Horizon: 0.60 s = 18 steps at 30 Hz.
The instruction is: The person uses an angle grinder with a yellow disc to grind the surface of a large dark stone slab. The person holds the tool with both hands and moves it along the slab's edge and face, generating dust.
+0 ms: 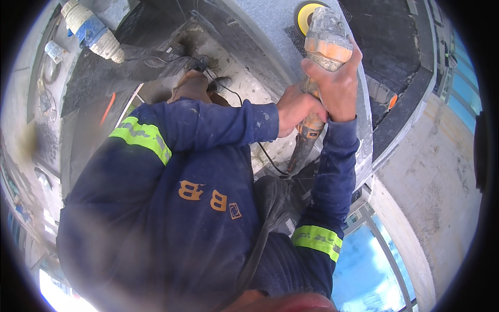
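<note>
Both of my hands hold a dusty orange-and-grey angle grinder [327, 48]. My left hand [297, 110] closes around the middle of its body, its thumb pointing toward the other hand. Just beyond it, my right hand [340, 86] wraps the body near the grinder's head. A round disc [307, 16] with a yellow face and a dark rim is at the far end of the tool, over a light grey stone slab [270, 36]. From the tool's rear end a black cable [267, 156] loops away to the left. The disc's contact with the slab cannot be made out.
A large white-and-blue plug connector [93, 30] lies at the upper left, joined to a cable. Dark slabs [387, 36] stand to the right, with an orange-ended tool [387, 98] beside them. My shoe [221, 82] is on the dusty floor.
</note>
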Available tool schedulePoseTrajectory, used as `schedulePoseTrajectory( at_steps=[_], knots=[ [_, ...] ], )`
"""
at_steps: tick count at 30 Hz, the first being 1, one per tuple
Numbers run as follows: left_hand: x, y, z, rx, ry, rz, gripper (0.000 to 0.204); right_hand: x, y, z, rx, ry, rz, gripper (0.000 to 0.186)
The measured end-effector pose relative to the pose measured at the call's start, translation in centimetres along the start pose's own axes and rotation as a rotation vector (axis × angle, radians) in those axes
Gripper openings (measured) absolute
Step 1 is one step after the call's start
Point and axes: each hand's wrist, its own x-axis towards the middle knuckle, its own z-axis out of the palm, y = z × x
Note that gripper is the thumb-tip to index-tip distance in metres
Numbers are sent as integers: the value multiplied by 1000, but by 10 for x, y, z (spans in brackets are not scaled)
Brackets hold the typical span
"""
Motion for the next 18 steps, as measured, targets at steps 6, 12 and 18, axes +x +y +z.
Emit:
schedulePoseTrajectory(
  at_steps=[6,12,18],
  knots=[
    [-10,-1,1,31,13,4,40,-9,-4,0,16,-9,-3,93],
    [17,4,20,23,4,-90,35,7,31,-17,43,16,91,91],
    [63,9,50,103,-34,-219,16,35,84,-53,-123,75,230,82]
  ],
)
